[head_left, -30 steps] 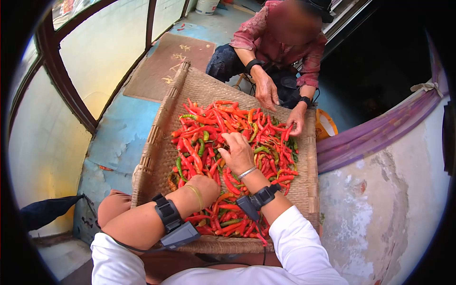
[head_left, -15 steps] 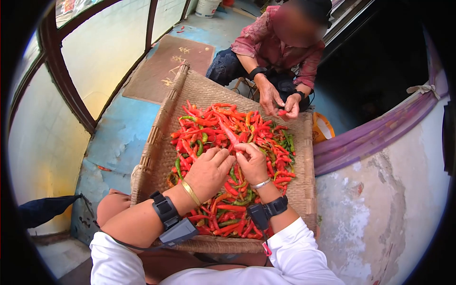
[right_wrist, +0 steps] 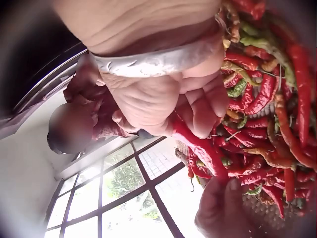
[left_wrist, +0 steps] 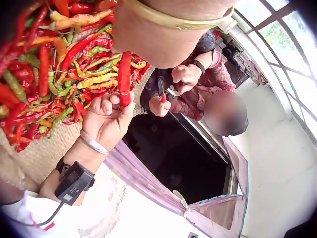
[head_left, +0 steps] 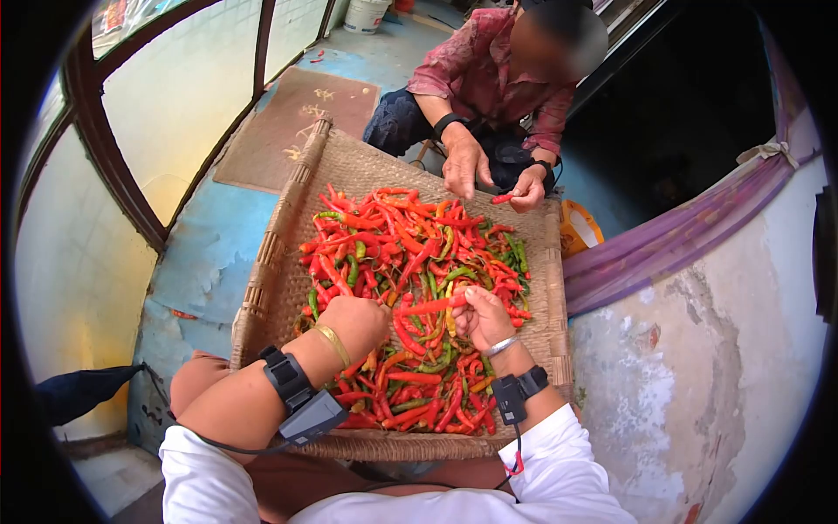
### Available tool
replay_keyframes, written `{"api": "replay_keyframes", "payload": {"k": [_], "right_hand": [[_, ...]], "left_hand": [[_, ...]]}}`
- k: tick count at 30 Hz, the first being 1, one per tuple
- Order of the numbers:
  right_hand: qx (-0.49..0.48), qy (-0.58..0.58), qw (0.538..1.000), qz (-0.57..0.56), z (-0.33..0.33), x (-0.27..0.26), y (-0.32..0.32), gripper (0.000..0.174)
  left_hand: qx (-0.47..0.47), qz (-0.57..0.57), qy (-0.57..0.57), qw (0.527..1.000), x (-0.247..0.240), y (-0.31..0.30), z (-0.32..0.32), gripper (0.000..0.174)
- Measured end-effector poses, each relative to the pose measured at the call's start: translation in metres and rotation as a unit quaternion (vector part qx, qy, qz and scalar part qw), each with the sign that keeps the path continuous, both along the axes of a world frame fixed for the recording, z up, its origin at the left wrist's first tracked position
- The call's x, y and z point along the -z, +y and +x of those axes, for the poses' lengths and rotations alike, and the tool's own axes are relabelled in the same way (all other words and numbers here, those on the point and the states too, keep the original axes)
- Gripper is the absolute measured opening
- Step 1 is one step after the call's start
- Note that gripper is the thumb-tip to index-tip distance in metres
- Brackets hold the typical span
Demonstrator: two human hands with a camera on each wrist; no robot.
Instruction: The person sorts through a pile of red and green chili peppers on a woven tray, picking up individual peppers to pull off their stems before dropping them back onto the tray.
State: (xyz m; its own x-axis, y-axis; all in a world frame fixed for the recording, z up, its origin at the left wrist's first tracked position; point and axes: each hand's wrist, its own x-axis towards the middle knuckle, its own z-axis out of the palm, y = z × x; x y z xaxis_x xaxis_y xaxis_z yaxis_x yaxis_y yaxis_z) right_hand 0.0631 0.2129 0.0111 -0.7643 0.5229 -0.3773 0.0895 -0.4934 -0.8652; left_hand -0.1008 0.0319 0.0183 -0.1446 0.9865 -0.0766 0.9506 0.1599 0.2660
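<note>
A long red chili pepper (head_left: 432,306) lies crosswise between my hands over the heap. My right hand (head_left: 486,321) pinches one end between thumb and fingers. Close to its other end is my left hand (head_left: 353,323), fingers curled; in the right wrist view the left fingertips (right_wrist: 218,191) pinch that end. In the left wrist view the left fingers are mostly hidden behind the wrist, while the pepper stands upright from the right hand (left_wrist: 106,116). Below both hands spreads a heap of red, green and orange chili peppers (head_left: 428,384) on a woven tray (head_left: 546,288).
Across the tray a person in a red patterned shirt (head_left: 467,57) sits, one hand (head_left: 526,190) holding a small red pepper (head_left: 502,199). A yellow-rimmed container (head_left: 580,229) stands at the tray's right, beside a purple curtain (head_left: 663,253). Framed panes (head_left: 183,96) line the left.
My right hand first reached into the heap, then met the left, and is now further right with a long red pepper. The other person's hands came together, then moved apart.
</note>
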Motion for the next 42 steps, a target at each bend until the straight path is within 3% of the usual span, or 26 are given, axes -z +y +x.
{"api": "replay_keyframes", "payload": {"k": [2,5,6,7,9,11,13,14,15,16,19,21,25,27,28,30,31,33,35,37,39,40,42], "right_hand": [[0.068,0.009,0.997,0.037,-0.008,-0.001,0.02,0.022],[0.202,0.053,0.976,0.059,-0.033,-0.023,0.022,0.045],[0.196,0.051,0.978,0.052,-0.035,-0.022,0.029,0.055],[0.194,0.05,0.979,0.05,-0.038,-0.016,0.029,0.055],[0.156,-0.048,0.977,0.137,-0.046,-0.004,0.024,0.05],[0.033,-0.075,0.979,0.189,-0.058,0.008,0.012,0.034],[-0.053,-0.058,0.908,0.412,-0.078,0.021,-0.007,0.028],[-0.073,-0.058,0.808,0.582,-0.085,0.019,-0.014,0.027],[-0.091,-0.053,0.676,0.729,-0.094,0.009,-0.025,0.027],[-0.093,-0.051,0.643,0.758,-0.101,0.009,-0.031,0.031],[-0.082,-0.092,0.615,0.779,-0.12,0.017,-0.039,0.031],[-0.071,-0.114,0.636,0.76,-0.128,0.03,-0.036,0.034],[-0.054,-0.144,0.643,0.75,-0.129,0.039,-0.032,0.026],[-0.05,-0.126,0.669,0.731,-0.121,0.035,-0.03,0.017],[-0.059,-0.14,0.696,0.702,-0.115,0.031,-0.03,0.013],[-0.066,-0.144,0.706,0.69,-0.105,0.026,-0.031,0.015],[-0.074,-0.149,0.722,0.671,-0.101,0.025,-0.03,0.018],[-0.076,-0.147,0.695,0.7,-0.101,0.026,-0.027,0.029],[-0.119,-0.202,0.721,0.652,-0.108,0.031,-0.028,0.032],[-0.074,-0.175,0.715,0.673,-0.113,0.044,-0.032,0.028],[-0.084,-0.253,0.786,0.558,-0.115,0.05,-0.035,0.025],[-0.067,-0.236,0.817,0.521,-0.115,0.057,-0.034,0.023],[-0.089,-0.235,0.807,0.535,-0.111,0.059,-0.031,0.022]], "left_hand": [[0.005,-0.006,-0.009,1.0,0.001,0.001,-0.001,0.022],[0.017,-0.013,-0.027,0.999,0.004,0.002,0.0,0.022],[0.024,-0.014,-0.038,0.999,0.005,0.001,0.0,0.022],[0.021,-0.016,-0.039,0.999,0.004,0.0,-0.001,0.022],[0.044,-0.071,-0.021,0.996,0.002,-0.002,0.0,0.02],[0.052,-0.081,-0.017,0.995,0.007,0.0,0.001,0.019],[0.059,-0.091,-0.011,0.994,0.009,-0.001,0.002,0.019],[0.066,-0.105,-0.012,0.992,0.009,-0.001,0.003,0.018],[0.074,-0.118,-0.012,0.99,0.009,-0.002,0.004,0.018],[0.071,-0.119,-0.013,0.99,0.006,-0.003,0.004,0.018],[0.086,-0.1,-0.009,0.991,-0.001,-0.006,0.004,0.016],[0.071,-0.022,-0.009,0.997,-0.002,-0.008,0.003,0.014],[0.043,-0.018,-0.018,0.999,-0.003,-0.006,0.0,0.015],[0.006,0.152,0.002,0.988,-0.003,-0.005,-0.001,0.019],[0.007,0.156,0.001,0.988,-0.003,-0.004,-0.001,0.019],[-0.026,0.26,0.048,0.964,0.0,0.001,-0.004,0.022],[-0.021,0.266,0.046,0.963,0.0,0.002,-0.003,0.022],[-0.022,0.206,0.018,0.978,0.001,0.001,-0.003,0.024],[-0.018,0.212,0.019,0.977,0.007,0.001,-0.001,0.025],[-0.018,0.196,0.014,0.98,0.006,0.0,-0.001,0.025],[-0.016,0.194,0.018,0.981,0.007,-0.002,-0.002,0.025],[-0.015,0.191,0.012,0.981,0.006,-0.002,-0.003,0.025],[-0.013,0.188,0.006,0.982,0.005,-0.002,-0.004,0.024]]}}
